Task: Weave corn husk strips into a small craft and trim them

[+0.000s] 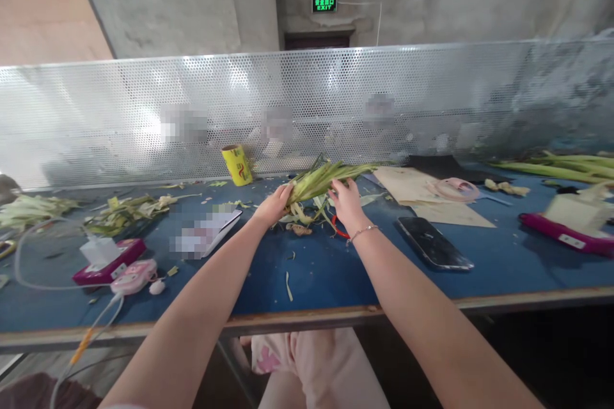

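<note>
On the left, the left hand [277, 204] is wrapping its fingers around the near-left end of a leafy green bundle [314, 184], with little gap showing. For steady handling, that grip is probably needing to stay firm without crushing, since the stalks are looking loose and likely to splay. In the middle, keeping the leaves running in one direction is seeming wise. On the right, the right hand [346, 199] is curling half-closed against the bundle's lower edge; whether it is pinching any leaves or only steadying them, one cannot tell. A light touch there is likely suiting the thin leaf ends best.

As for position, the bundle is stretching between the two hands, slanting up to the right, and its leaf tips are reaching past the right hand. Dry scraps [298, 229] are lying on the blue surface [311, 287] just below its middle, while a red ring [340, 227] is resting beside the right wrist, where trailing leaves could be catching.
</note>
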{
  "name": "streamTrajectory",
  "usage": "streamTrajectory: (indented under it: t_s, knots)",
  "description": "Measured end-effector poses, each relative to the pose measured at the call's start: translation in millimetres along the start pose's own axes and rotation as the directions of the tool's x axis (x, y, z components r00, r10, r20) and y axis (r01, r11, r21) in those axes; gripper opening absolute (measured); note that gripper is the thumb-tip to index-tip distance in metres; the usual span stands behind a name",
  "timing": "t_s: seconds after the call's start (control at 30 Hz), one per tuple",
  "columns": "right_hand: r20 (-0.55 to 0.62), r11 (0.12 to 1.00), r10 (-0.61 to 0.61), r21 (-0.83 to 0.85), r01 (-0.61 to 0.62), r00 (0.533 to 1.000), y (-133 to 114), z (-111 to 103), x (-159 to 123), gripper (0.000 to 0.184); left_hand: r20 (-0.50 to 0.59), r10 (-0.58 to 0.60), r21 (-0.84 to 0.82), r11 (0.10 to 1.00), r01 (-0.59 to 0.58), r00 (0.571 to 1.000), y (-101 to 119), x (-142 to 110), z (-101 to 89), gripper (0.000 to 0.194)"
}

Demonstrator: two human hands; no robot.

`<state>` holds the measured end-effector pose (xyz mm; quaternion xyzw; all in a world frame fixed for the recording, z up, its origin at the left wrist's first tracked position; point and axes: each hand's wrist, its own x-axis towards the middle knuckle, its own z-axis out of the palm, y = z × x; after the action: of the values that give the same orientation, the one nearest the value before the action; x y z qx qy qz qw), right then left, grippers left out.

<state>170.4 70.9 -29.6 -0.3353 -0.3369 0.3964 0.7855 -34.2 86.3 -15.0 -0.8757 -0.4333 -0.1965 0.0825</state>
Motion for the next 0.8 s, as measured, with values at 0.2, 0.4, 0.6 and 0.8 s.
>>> streamTrajectory:
  t_s: [0.2, 0.4, 0.6, 0.8]
  knots:
    - [-0.024, 0.992, 0.024, 0.126, -0.021, 0.999, -10.2, -3.0, -1.2, 0.031, -0.039, -0.001, -0.089, 0.996, -0.003, 0.999, 0.3, -0.7, -0.6, 0.068]
    - [0.113, 0.997, -0.071, 0.037, 0.067, 0.991, -14.2, 2.8, -11.4, 0.024, -0.054, -0.026, -0.166, 0.986, 0.017, 0.998, -0.4, 0.6, 0.7, 0.068]
    - [0.294, 0.962, -0.072, -0.232, 0.144, 0.953, -5.2, -1.9, -8.8, 0.027, -0.053, 0.004, -0.162, 0.987, -0.013, 0.999, -2.6, 1.8, 3.2, 0.066]
    - [0.414, 0.7, -0.122, -0.608, 0.374, 0.902, -8.9, -3.8, -14.7, 0.03, -0.008, 0.05, -0.132, 0.99, -0.051, 0.999, -2.3, 1.4, 3.3, 0.067]
